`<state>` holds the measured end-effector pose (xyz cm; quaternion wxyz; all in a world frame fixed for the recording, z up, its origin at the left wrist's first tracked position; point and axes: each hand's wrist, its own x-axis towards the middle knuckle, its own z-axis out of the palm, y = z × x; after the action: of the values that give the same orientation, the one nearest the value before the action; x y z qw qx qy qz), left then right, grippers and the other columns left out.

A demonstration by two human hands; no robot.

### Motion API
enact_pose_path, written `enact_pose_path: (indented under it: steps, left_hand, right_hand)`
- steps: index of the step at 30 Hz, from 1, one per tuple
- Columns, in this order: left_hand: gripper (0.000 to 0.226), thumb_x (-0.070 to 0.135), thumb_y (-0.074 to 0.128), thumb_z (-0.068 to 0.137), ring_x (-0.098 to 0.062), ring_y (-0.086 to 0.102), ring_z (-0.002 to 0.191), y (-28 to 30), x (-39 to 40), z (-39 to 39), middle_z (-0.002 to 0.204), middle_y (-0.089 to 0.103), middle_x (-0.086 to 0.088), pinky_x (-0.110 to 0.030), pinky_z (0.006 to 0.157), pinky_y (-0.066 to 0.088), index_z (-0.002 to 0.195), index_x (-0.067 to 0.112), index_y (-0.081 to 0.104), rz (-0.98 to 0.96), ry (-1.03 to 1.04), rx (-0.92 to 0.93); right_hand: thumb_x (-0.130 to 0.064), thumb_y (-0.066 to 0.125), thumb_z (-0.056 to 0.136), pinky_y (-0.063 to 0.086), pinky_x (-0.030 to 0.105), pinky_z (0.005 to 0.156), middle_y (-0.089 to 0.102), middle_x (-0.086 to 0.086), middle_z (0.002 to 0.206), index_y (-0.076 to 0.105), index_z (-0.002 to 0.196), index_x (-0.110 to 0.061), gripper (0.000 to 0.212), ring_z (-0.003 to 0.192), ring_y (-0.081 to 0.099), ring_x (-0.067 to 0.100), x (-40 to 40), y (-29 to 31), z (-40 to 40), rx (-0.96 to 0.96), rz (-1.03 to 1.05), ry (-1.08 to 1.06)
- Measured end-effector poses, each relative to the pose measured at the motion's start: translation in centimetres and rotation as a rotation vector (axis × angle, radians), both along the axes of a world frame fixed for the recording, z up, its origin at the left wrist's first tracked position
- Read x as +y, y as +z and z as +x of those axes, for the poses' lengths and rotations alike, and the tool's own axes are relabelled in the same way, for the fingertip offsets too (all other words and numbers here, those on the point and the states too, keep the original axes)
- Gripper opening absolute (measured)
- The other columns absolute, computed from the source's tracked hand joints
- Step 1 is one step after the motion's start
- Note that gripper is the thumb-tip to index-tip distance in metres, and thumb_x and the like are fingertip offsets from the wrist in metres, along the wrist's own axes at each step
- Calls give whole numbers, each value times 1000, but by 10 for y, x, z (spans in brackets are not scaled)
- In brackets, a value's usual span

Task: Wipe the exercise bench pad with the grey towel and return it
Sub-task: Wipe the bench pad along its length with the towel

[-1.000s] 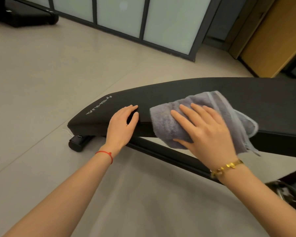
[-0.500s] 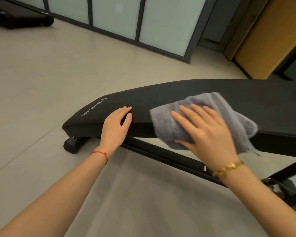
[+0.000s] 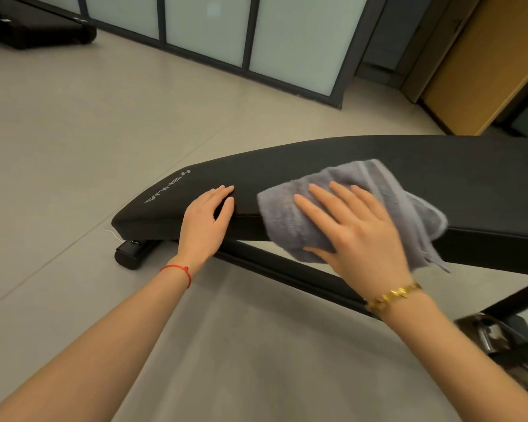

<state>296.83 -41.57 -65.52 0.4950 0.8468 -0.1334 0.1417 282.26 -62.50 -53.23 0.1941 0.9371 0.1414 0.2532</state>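
The black exercise bench pad [image 3: 333,159] runs from lower left to the right edge, with a white logo near its left end. A grey towel [image 3: 375,181] lies draped over the pad's near edge. My right hand [image 3: 357,233] presses flat on the towel, fingers spread, thumb under its lower edge. Just left of the towel, my left hand [image 3: 206,222] rests on the pad's near edge, fingers on top and thumb on the side.
The bench's black frame bar [image 3: 287,269] slants under the pad, ending in a round foot [image 3: 131,254] on the tiled floor. A frosted glass partition [image 3: 208,28] stands behind. A wooden door [image 3: 482,62] is at the upper right. Metal hardware [image 3: 500,333] sits at the lower right.
Both hands and the towel keep nearly the same places on the pad; the towel has edged slightly left. The camera view has shifted a little.
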Motion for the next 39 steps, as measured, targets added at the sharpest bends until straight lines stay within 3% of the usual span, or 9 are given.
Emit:
enact_pose_path:
  steps: [5,11,15,18,21,26,32,39]
  left_hand:
    - [42,42,39,101,-11,38,139,3,-2,-1,146,50,7,-39,118,30,138,31,53,10,12,7]
    - [43,45,41,99,-9,38,140,1,2,2,146,49,9,-40,116,33,138,32,52,-21,-53,37]
    - [43,45,41,99,-8,36,141,6,4,-1,147,48,10,-38,118,30,139,32,52,-6,-35,40]
    - [43,44,40,100,-8,35,141,8,4,-3,148,47,9,-36,119,28,140,31,51,-1,-35,45]
    - [43,42,40,100,-10,34,142,9,2,-4,148,46,8,-37,119,27,140,30,50,3,-24,54]
    - [44,43,39,100,-12,34,142,12,3,-4,150,45,6,-42,118,28,141,30,49,17,-52,67]
    - [47,41,36,102,-15,24,147,30,-7,-13,155,37,3,-37,123,12,146,26,42,100,-63,131]
    - [46,40,38,102,-10,26,146,73,-50,-20,154,39,7,-39,121,22,146,29,42,141,-258,33]
  right_hand:
    - [-51,61,85,28,44,113,54,5,139,50,139,-24,61,130,47,29,-5,6,-7,-75,45,-94]
    - [-50,75,72,34,44,109,59,5,133,54,133,-22,70,122,53,31,48,-22,51,86,-28,-58]
    - [-49,68,81,30,43,113,53,5,139,49,139,-24,66,128,48,29,5,0,8,17,10,-2]
    - [-52,62,86,29,44,113,52,5,141,46,142,-25,65,132,46,28,-23,16,-19,-43,65,-74]
    - [-55,60,84,30,43,111,55,3,138,51,138,-25,62,129,47,28,2,7,-2,-44,91,-142]
    - [-54,71,75,35,44,108,59,4,133,55,133,-24,67,123,53,30,48,-18,47,59,3,-75]
    - [-52,66,83,31,44,113,51,4,142,47,141,-24,67,131,46,29,-13,12,-6,-10,34,-71]
    - [-57,55,86,29,47,112,54,2,140,50,139,-26,62,131,47,30,-18,21,-10,-56,35,-162]
